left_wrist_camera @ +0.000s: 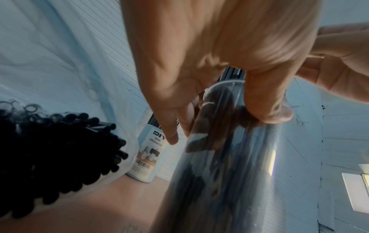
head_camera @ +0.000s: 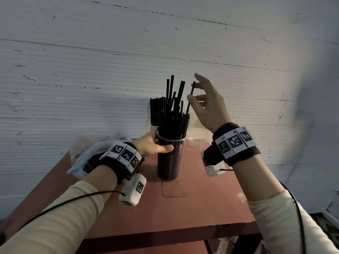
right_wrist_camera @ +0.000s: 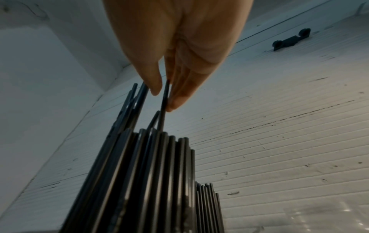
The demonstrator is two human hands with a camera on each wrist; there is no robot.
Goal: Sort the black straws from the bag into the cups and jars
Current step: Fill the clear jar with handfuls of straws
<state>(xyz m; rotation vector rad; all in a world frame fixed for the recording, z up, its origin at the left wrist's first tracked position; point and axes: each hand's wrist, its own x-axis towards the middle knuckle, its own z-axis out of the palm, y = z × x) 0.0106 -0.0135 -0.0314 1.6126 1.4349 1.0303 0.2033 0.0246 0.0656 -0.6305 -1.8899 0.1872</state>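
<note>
A tall clear jar (head_camera: pixel 170 160) packed with black straws stands mid-table. My left hand (head_camera: pixel 159 144) grips it just under the rim, thumb in front and fingers behind; the left wrist view shows that hand (left_wrist_camera: pixel 221 124) curled round the jar (left_wrist_camera: pixel 219 181). My right hand (head_camera: pixel 193 88) is raised above the jar and pinches the top of one black straw (head_camera: pixel 190 97) between thumb and fingers, its lower end down among the others. The right wrist view shows that hand (right_wrist_camera: pixel 164 97) on the straw (right_wrist_camera: pixel 162 113). The straw bag (head_camera: pixel 86 156) lies left.
A white desk-organizer cup (left_wrist_camera: pixel 147 154) full of straws (head_camera: pixel 156 110) stands behind the jar near the wall. Clear plastic cups (head_camera: pixel 197 141) sit at the back right of the red-brown table (head_camera: pixel 201 198). A white corrugated wall rises right behind the table.
</note>
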